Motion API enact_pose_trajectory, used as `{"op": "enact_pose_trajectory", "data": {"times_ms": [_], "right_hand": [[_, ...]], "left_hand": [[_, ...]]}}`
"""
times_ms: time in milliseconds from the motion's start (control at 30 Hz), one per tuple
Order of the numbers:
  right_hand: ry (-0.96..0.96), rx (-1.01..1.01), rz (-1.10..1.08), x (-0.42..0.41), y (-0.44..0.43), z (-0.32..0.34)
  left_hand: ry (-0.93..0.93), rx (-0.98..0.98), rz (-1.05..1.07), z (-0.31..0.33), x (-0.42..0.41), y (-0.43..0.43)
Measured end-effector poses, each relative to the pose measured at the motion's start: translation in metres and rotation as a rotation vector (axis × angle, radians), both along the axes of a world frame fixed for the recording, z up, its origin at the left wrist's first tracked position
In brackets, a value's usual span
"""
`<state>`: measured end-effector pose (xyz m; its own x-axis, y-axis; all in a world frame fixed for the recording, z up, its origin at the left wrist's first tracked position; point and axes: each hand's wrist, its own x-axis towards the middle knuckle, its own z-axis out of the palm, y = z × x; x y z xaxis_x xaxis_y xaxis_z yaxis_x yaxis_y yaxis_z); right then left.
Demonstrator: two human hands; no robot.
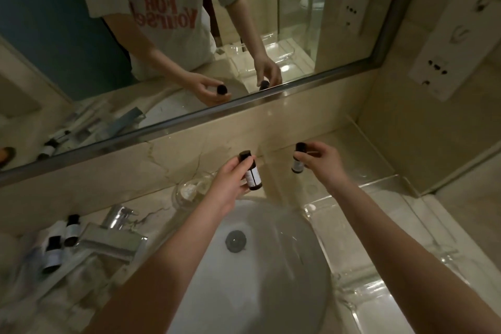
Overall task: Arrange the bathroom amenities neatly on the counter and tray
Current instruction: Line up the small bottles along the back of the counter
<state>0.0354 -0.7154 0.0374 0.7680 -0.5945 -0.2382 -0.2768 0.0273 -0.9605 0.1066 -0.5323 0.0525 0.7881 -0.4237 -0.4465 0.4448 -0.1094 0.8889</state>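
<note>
The sink [244, 266] is a smooth, round white basin with a dark metal drain, set in a glossy beige counter [151, 206] of veined marble. Over the sink's far rim, the left hand [230, 187] curls its fingers round a small dark cylindrical bottle [250, 172] with a black cap and a pale label, tilted with its cap away. Beyond the sink's far right rim, the right hand [322, 163] pinches a second bottle [297, 158] of the same kind between thumb and fingertips, nearly upright. Whether it touches the surface below cannot be told. A clear, thick-walled rectangular tray [379, 184] lies right of the sink. Left of the sink are a boxy chrome faucet [116, 238] and two spare bottles [71, 229] lying flat.
</note>
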Motion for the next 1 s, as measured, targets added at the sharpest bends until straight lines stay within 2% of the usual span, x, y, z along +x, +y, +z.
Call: {"op": "enact_pose_trajectory", "data": {"times_ms": [167, 267, 400, 500, 600, 733, 800, 867, 1000], "right_hand": [[-0.011, -0.065, 0.044, 0.045, -0.009, -0.008], [0.010, -0.161, 0.162, 0.065, -0.008, -0.010], [0.031, -0.178, 0.251, 0.072, -0.007, -0.013], [0.046, -0.264, 0.288, 0.071, -0.013, -0.005], [0.056, -0.446, 0.433, 0.072, -0.027, 0.012], [0.175, -0.947, 0.770, 0.086, -0.032, 0.031], [0.222, -1.137, 0.829, 0.092, -0.026, 0.037], [0.245, -1.222, 0.830, 0.095, -0.023, 0.041], [0.262, -1.204, 0.746, 0.097, -0.022, 0.040]], "left_hand": [[-0.042, 0.033, 0.010, -0.003, 0.013, -0.001], [-0.048, 0.029, 0.022, -0.004, 0.019, 0.003], [-0.045, 0.018, 0.028, -0.006, 0.025, 0.009], [-0.048, 0.026, 0.029, -0.006, 0.027, 0.011], [-0.043, 0.021, 0.036, -0.005, 0.029, 0.011], [-0.050, 0.006, 0.032, -0.003, 0.028, 0.012], [-0.056, 0.004, 0.026, -0.002, 0.026, 0.012], [-0.053, -0.007, 0.025, -0.002, 0.025, 0.014], [-0.049, -0.012, 0.050, 0.000, 0.024, 0.016]]}}
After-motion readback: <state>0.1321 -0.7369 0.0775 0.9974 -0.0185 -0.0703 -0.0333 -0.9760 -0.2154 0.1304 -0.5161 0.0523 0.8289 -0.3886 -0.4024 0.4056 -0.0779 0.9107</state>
